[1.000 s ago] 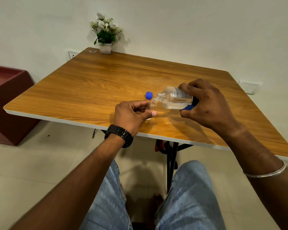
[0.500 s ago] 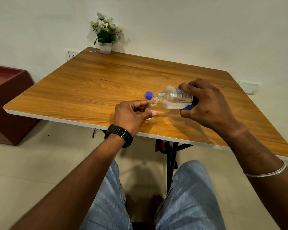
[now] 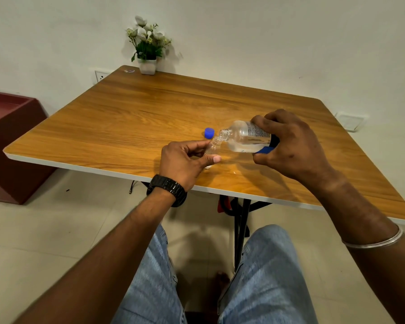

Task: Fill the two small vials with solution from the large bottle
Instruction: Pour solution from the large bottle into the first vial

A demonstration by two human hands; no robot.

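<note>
Your right hand [image 3: 290,146] grips a large clear plastic bottle [image 3: 246,136] with a printed label, tipped almost flat at centre right of the frame, its open neck pointing left. Clear liquid pools along the bottle's lower side. Your left hand [image 3: 185,160], with a black watch [image 3: 167,189] at the wrist, pinches a small clear vial [image 3: 212,147] tilted toward the bottle; its mouth meets the bottle's neck. A round blue cap [image 3: 209,132] sits on the wooden table [image 3: 126,118] just left of the neck. A small white pot of flowers [image 3: 147,50] stands at the table's far edge, upper centre.
</note>
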